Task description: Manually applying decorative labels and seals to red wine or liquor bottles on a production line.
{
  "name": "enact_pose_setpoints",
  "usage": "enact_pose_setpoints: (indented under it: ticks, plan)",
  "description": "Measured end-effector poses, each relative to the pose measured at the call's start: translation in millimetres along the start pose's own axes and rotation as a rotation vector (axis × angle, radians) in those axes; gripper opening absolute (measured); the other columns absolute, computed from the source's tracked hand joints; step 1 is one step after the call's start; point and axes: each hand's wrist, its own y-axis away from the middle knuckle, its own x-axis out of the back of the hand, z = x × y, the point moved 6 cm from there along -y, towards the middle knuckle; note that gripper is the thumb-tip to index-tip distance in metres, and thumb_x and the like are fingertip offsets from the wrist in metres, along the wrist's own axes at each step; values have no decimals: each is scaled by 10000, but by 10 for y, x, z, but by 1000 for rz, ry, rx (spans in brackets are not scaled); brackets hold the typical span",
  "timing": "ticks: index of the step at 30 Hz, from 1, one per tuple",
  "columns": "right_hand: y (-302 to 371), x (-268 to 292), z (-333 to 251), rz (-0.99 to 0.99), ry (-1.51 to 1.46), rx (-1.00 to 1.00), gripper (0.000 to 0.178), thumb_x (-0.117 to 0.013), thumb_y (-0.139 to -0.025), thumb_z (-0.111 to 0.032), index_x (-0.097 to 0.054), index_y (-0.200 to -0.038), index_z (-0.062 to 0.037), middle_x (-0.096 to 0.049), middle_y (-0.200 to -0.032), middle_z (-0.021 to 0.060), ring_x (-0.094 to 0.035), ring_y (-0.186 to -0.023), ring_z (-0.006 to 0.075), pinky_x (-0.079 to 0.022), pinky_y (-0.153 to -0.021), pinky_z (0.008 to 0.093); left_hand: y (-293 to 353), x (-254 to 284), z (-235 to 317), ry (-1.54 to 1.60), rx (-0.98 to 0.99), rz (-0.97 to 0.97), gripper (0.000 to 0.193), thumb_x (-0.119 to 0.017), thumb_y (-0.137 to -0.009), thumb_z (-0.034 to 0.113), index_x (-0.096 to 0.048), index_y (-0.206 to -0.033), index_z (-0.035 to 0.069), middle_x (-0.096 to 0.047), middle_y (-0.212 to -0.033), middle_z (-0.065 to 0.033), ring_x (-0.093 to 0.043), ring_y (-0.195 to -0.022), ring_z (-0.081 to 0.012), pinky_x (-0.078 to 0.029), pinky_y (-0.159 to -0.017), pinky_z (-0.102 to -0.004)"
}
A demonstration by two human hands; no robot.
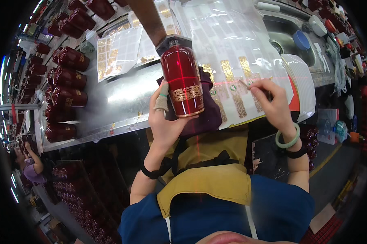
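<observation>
My left hand [166, 126] is closed around the lower part of a glossy dark red bottle [176, 67], a cloth cover on one finger. The bottle lies tilted over a dark purple cloth [216, 110], its neck at a metal bracket [151, 22]. A gold patterned band runs round its lower end, and thin red light lines cross on it. To the right, my right hand [271, 99] pinches a short, thin, brownish strip-like piece [243, 84], whose kind I cannot make out. Below it lies a clear sheet with gold decal strips [228, 71].
Several red bottles [69, 77] lie along the left side of the metal table [122, 99]. Decal sheets [116, 51] are at the back. A sink [279, 30] with a blue bowl [301, 40] stands back right. Another person [33, 168] works far left.
</observation>
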Motion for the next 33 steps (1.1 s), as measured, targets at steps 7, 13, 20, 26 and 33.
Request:
enact_pose_setpoints:
  ticks: [7, 13, 20, 26, 33]
  plan:
    - [106, -550, -307, -141, -47, 49, 111, -752, -911, -97, -718, -903, 9, -618, -768, 66, -518, -678, 145, -403, -629, 306, 25, -34, -15, 17, 9, 38, 1000, -979, -634, 123, -482, -1487, -38, -547, -1450, -156, -584, -1301, -282, -491, -1084, -385]
    - [182, -825, -598, -183, -185, 131, 111, -776, -887, -94, -718, -881, 0, -620, -772, 82, -565, -658, 164, -441, -612, 303, 41, -57, -1, -6, -48, 52, 951, -937, -657, 65, -481, -1485, -44, -532, -1483, -182, -547, -1349, -308, -440, -1129, -409]
    - [161, -958, -600, -204, -153, 99, 126, -775, -891, -96, -711, -869, 10, -623, -770, 74, -555, -643, 163, -440, -600, 307, 109, 12, -97, -28, 78, -47, 1021, -947, -643, 107, -435, -1517, -24, -426, -1570, -205, -463, -1430, -350, -413, -1167, -431]
    - [170, -751, -380, -103, -147, 20, 127, -759, -917, -108, -707, -876, 0, -611, -760, 35, -507, -666, 109, -398, -614, 283, 108, -62, -118, 4, 62, -44, 1089, -970, -637, 131, -388, -1542, -38, -444, -1565, -187, -467, -1428, -312, -374, -1191, -417]
    - [78, -580, -262, -17, -208, -26, 154, -717, -970, -137, -709, -913, 6, -598, -772, -12, -461, -680, 65, -362, -616, 245, -174, 84, -305, 574, 325, 2, 750, -683, -1000, 241, -295, -1579, -38, -347, -1614, -209, -450, -1445, -304, -347, -1227, -478]
